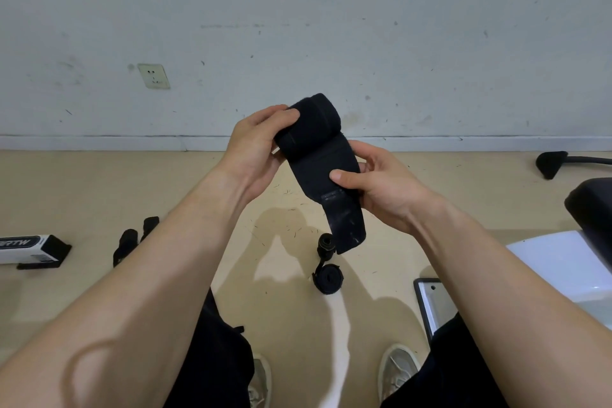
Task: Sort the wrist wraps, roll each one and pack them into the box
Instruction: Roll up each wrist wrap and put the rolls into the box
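Above the tan floor, mid-roll: a black wrist wrap (311,136) was held up between both hands.
Head view: the left hand (255,149) curled its fingers round the rolled end, likely so the coil would not loosen. The right hand (374,182) pinched the flat tail, thumb on top, for tension. Finished rolls (328,280) lay below, the box (29,247) well apart at left.

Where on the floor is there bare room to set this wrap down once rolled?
Bare beige floor runs along the white skirting, beyond the white-and-black box. Another patch lies between the loose black wraps and the two rolled black wraps. Crowded at right, by the white machine base.
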